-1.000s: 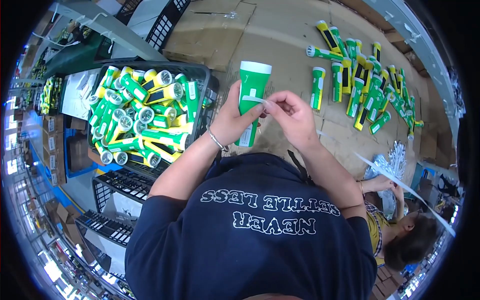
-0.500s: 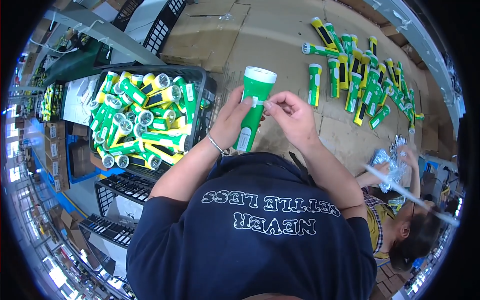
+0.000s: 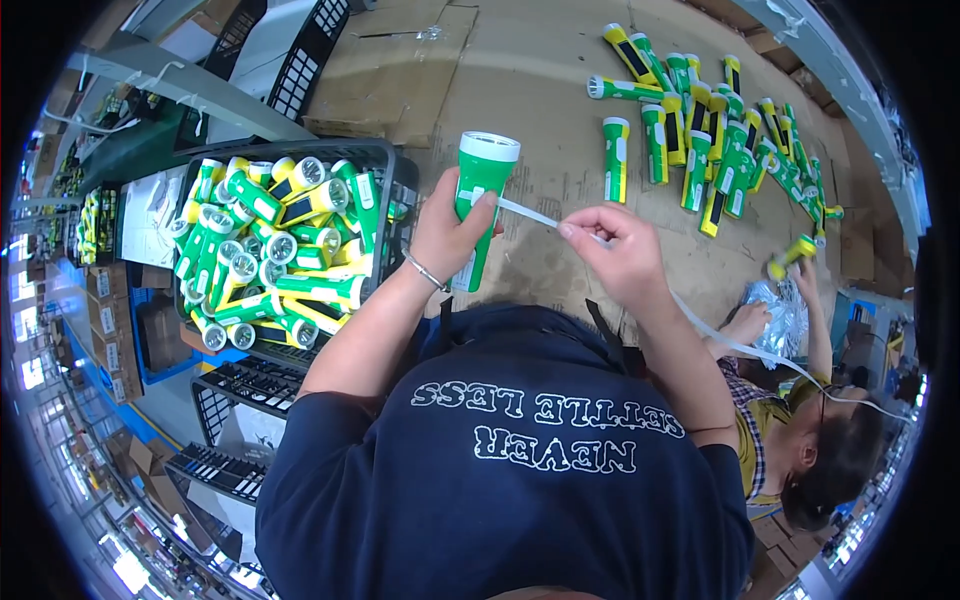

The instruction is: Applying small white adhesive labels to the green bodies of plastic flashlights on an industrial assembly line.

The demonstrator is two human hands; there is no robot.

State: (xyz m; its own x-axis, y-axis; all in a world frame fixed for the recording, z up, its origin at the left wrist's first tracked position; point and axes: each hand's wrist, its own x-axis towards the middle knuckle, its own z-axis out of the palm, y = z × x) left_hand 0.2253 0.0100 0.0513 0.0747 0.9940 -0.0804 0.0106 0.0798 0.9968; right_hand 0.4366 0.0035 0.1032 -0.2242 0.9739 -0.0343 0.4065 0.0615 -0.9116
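My left hand (image 3: 450,232) grips one green flashlight (image 3: 479,200) with a white lens rim, upright at the centre of the frame, thumb pressed on its body. My right hand (image 3: 618,258) pinches a thin white strip (image 3: 530,213) that runs from the flashlight to my fingertips and trails away toward the lower right. At the left sits one dark plastic crate (image 3: 385,158) heaped with green-and-yellow flashlights (image 3: 275,250), more than twenty, too jumbled to count exactly. In the upper right, about twenty more finished flashlights (image 3: 715,130) lie in a loose spread on the table (image 3: 540,70), which is covered in brown cardboard sheets. At the lower right, one other person (image 3: 810,440) holds up another flashlight (image 3: 790,256). Stacked empty black crates (image 3: 250,385) sit at the lower left, with shelving along the left edge.
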